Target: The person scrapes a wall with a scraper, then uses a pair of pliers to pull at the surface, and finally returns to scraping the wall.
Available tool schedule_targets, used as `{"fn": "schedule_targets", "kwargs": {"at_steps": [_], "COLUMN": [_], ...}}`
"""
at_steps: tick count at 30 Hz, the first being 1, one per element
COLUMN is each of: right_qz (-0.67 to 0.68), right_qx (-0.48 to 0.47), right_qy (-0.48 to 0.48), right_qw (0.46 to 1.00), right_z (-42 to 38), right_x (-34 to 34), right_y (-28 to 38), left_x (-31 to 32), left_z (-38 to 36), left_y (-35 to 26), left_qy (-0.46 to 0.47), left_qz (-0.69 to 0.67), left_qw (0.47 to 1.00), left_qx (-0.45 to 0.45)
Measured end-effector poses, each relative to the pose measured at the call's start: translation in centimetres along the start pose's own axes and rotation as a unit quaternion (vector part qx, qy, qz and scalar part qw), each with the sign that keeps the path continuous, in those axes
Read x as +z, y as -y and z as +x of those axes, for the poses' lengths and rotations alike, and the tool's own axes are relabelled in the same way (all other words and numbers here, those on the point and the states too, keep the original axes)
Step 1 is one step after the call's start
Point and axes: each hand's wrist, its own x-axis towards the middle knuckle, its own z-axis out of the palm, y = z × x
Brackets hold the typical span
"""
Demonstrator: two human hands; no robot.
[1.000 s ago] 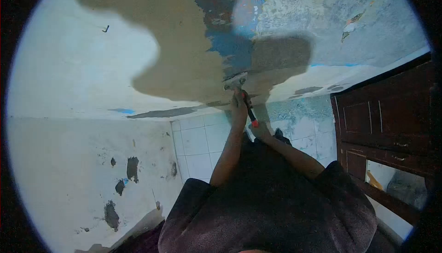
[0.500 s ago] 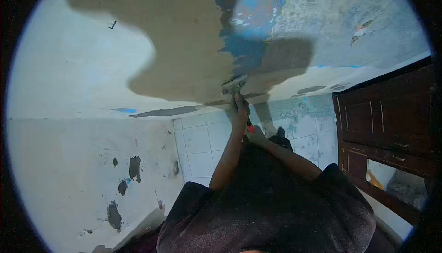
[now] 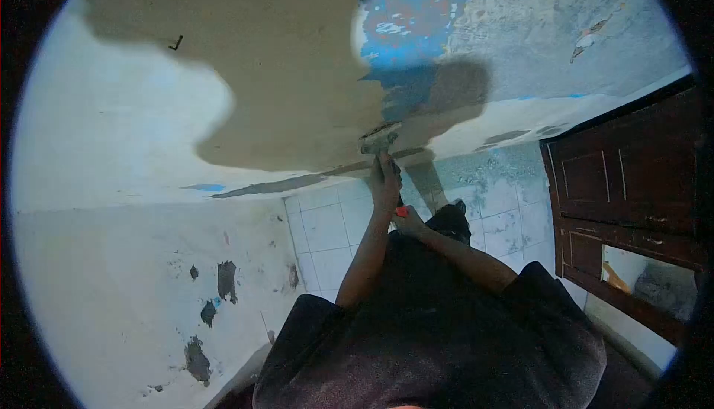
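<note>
My left hand [image 3: 385,178] grips a scraper [image 3: 379,141] just behind its wide metal blade. The blade is pressed flat against the wall at the lower edge of a tan plaster patch [image 3: 297,74]. My right hand [image 3: 411,221] closes over the red end of the scraper's handle [image 3: 401,212], just below the left hand. Both arms reach up from my dark shirt [image 3: 439,320]. To the right of the blade the wall shows bare blue paint [image 3: 413,15] and rough grey surface [image 3: 535,22].
A dark wooden door [image 3: 625,193] stands at the right. White floor tiles [image 3: 327,230] lie beyond my arms, with a dark shoe [image 3: 452,219] on them. The white wall [image 3: 111,282] at left has several dark chipped spots. A small hook [image 3: 175,42] sticks out of the plaster.
My right hand has slid up the handle, so only a small red tip shows now. The blade stays at the plaster's edge. The view has shifted, showing more blue paint.
</note>
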Motion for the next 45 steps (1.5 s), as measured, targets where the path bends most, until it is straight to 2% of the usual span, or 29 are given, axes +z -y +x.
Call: {"fn": "schedule_targets", "kwargs": {"at_steps": [1,4,6,8,9,10,11,12,13,14,16,20,21,22,24,25,28,30,32,33,34,36,37,41,42,44,45], "right_qz": [0.017,0.033,0.019,0.08,0.012,0.012,0.17,0.324,0.05,0.052,0.065,0.032,-0.024,-0.023,-0.054,-0.014,-0.004,-0.037,-0.103,-0.034,-0.034,0.007,-0.071,-0.039,-0.019,0.019,-0.036], "right_qx": [0.026,0.026,0.001,-0.028,-0.106,-0.106,-0.053,0.002,-0.054,-0.058,0.033,-0.001,0.021,0.023,0.031,0.081,0.047,0.027,-0.017,0.056,0.056,0.016,-0.038,0.0,0.016,0.039,-0.04], "right_qy": [-0.014,-0.058,-0.066,-0.06,-0.127,-0.126,-0.07,-0.013,-0.082,-0.084,-0.047,-0.053,-0.024,-0.023,-0.043,-0.067,-0.069,-0.094,-0.119,-0.099,-0.099,-0.059,-0.101,-0.102,-0.101,-0.106,-0.088], "right_qw": [0.999,0.997,0.998,0.995,0.986,0.986,0.981,0.946,0.994,0.993,0.996,0.998,0.999,0.999,0.997,0.994,0.996,0.995,0.987,0.993,0.993,0.998,0.992,0.994,0.995,0.993,0.995], "right_z": [-1.5,-0.4,0.2,-0.2,0.4,0.7,0.0,-0.4,1.2,1.4,1.2,-0.6,-0.5,0.0,0.4,1.5,1.8,1.0,0.8,0.1,-0.3,-0.2,1.2,0.3,0.6,1.8,1.6], "right_x": [0.2,1.1,1.1,1.2,1.8,1.5,1.0,1.0,1.6,1.6,1.6,1.7,1.4,1.2,0.6,1.1,1.4,1.0,0.3,-0.5,-0.4,-0.5,0.3,-0.1,0.4,0.4,0.2], "right_y": [3.1,1.4,1.4,1.8,1.9,1.7,5.4,7.4,4.1,3.0,1.8,3.6,3.6,3.8,3.4,1.4,-0.3,1.8,1.4,3.8,4.1,4.1,0.4,0.9,-0.2,-0.7,-0.7], "left_x": [-0.1,-0.4,-0.7,-0.8,-0.3,0.1,0.4,0.4,0.1,-0.3,-0.9,-1.1,-1.5,-1.7,-1.5,-1.5,-1.5,-1.5,-1.3,-1.5,-1.5,-1.2,-1.0,-1.4,-1.0,-0.8,-0.9], "left_z": [-0.2,0.1,0.7,0.6,0.3,0.4,0.6,0.7,0.9,0.9,0.8,0.3,0.3,0.7,1.2,1.2,1.2,0.8,1.0,1.2,1.7,1.4,1.0,1.6,1.4,1.2,1.1], "left_y": [-0.4,-0.2,0.5,0.4,-1.1,-2.3,-3.1,-3.4,-3.0,-2.1,0.0,-0.8,-0.4,0.1,1.1,1.3,0.9,0.5,1.2,2.0,2.5,1.3,0.5,2.6,1.7,0.2,0.1], "left_qy": [-0.012,0.019,0.012,0.0,0.009,0.008,0.011,0.014,0.02,0.023,0.02,0.002,0.033,0.031,0.024,0.024,0.033,0.042,0.039,0.041,0.046,0.06,0.048,0.026,0.016,0.022,0.03], "left_qz": [0.03,-0.029,-0.004,-0.01,-0.035,-0.034,-0.015,0.006,0.021,0.023,0.019,0.031,0.013,0.014,-0.014,-0.016,-0.052,-0.014,-0.052,-0.051,-0.048,-0.066,-0.058,-0.006,0.0,-0.016,-0.023], "left_qw": [0.999,0.999,1.0,1.0,0.999,0.999,1.0,0.999,0.998,0.998,0.999,0.999,0.999,0.999,1.0,0.999,0.998,0.998,0.998,0.998,0.998,0.996,0.997,0.999,0.999,1.0,0.999], "left_qx": [-0.015,-0.009,-0.003,0.005,-0.001,-0.002,0.021,0.043,0.048,0.052,0.028,-0.015,0.021,0.019,0.015,0.017,0.006,0.039,0.007,0.009,0.015,0.014,0.007,0.021,0.041,0.015,0.012]}}
